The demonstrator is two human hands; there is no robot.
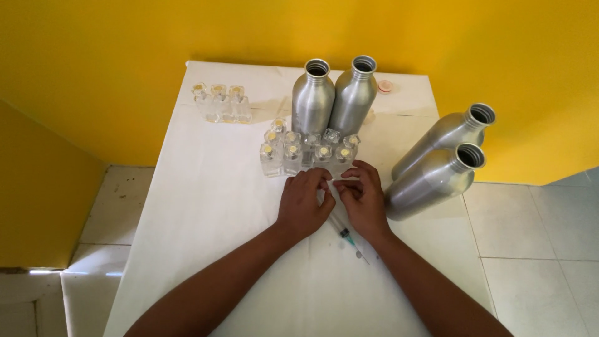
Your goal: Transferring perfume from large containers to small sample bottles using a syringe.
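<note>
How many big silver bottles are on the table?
4. Two aluminium bottles stand side by side at the table's far end, left one and right one. Two more stand at the table's right edge, the farther and the nearer. None seems hidden.

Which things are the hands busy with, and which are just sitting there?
In use: left hand and right hand at the cluster of small glass bottles; syringe under them.

Lying about: three small bottles apart, two upright metal bottles, two more metal bottles, small cap.
</note>
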